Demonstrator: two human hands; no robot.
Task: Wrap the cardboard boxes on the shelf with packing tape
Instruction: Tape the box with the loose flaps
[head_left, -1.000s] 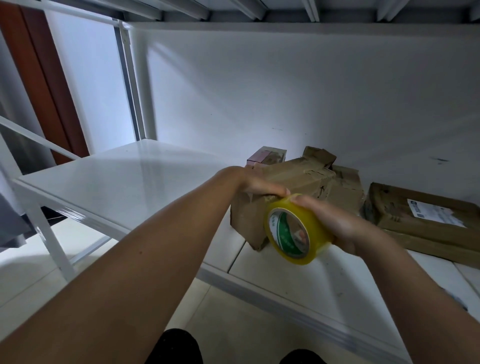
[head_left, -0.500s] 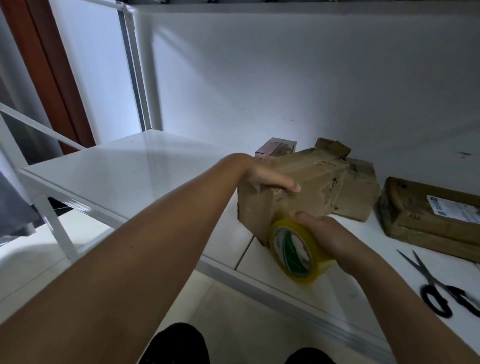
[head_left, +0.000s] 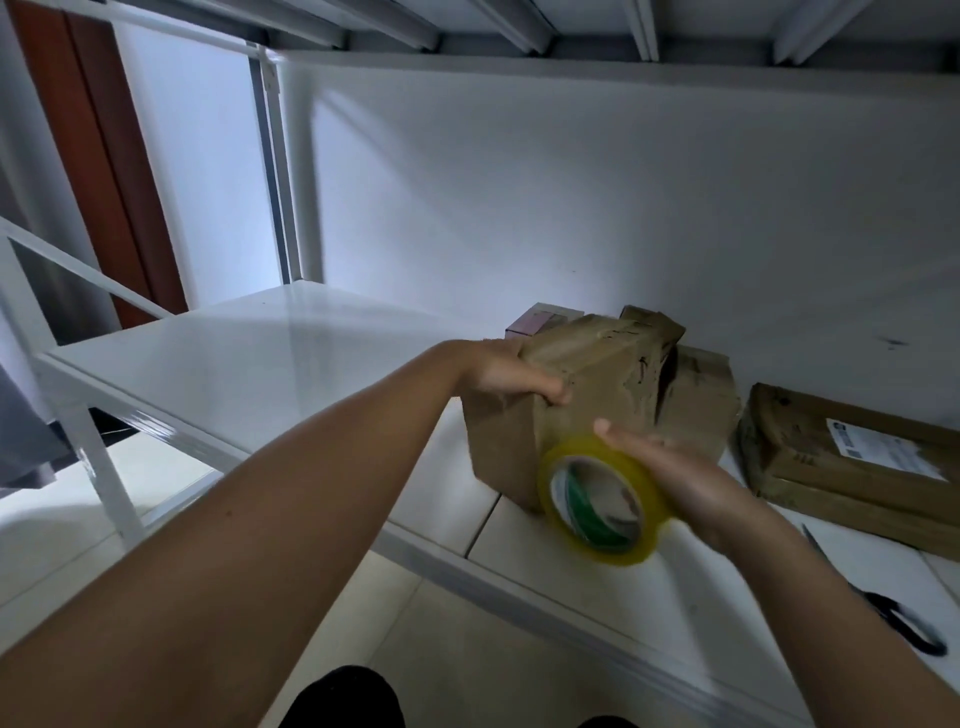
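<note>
Black-handled scissors (head_left: 901, 621) lay on the white surface at the right edge, partly cut off by the frame. A small pinkish box (head_left: 535, 323) stood at the back against the white wall (head_left: 571, 208). A reddish-brown door (head_left: 98, 171) showed at far left, above a pale tiled floor (head_left: 457, 649).

Perhaps four cardboard boxes (head_left: 582, 384), one tape roll (head_left: 597, 499), one scissors (head_left: 904, 618), two hands (head_left: 509, 374).
</note>
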